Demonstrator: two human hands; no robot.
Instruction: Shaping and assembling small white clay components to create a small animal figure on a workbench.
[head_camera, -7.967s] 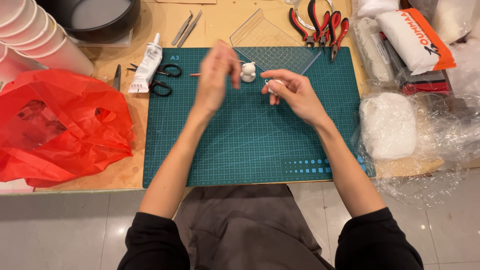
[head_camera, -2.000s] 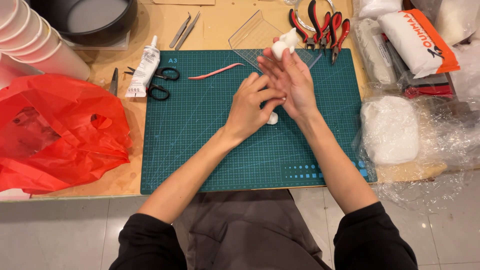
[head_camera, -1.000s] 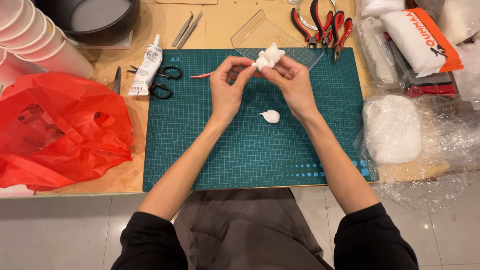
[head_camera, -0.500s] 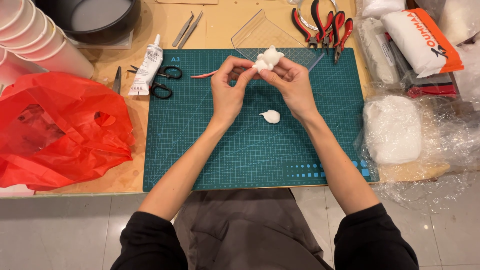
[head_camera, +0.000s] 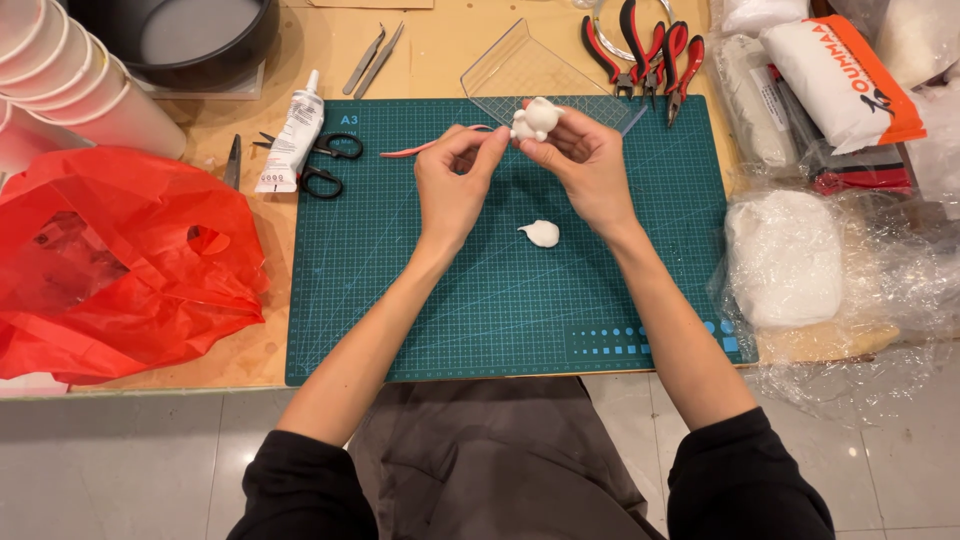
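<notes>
A small white clay figure (head_camera: 533, 119) is pinched in the fingertips of my right hand (head_camera: 585, 168) above the far part of the green cutting mat (head_camera: 420, 300). My left hand (head_camera: 455, 185) sits beside it, fingertips touching the figure's left side. Whether the left fingers hold anything of their own I cannot tell. A small white lump of clay (head_camera: 541, 233) lies on the mat below both hands. A thin pink modelling tool (head_camera: 425, 148) rests on the mat just behind my left hand.
Black scissors (head_camera: 325, 165) and a white glue tube (head_camera: 292, 135) lie at the mat's far left. Red-handled pliers (head_camera: 655, 50) and a clear ruler (head_camera: 530, 70) sit behind. A red plastic bag (head_camera: 110, 260) is left; wrapped white clay blocks (head_camera: 785, 260) are right. Stacked cups (head_camera: 70, 80) stand far left.
Earlier my hands pressed together over the mat with a lump between them. Since then they lifted the white figure toward the far edge, leaving the small lump lying on the mat.
</notes>
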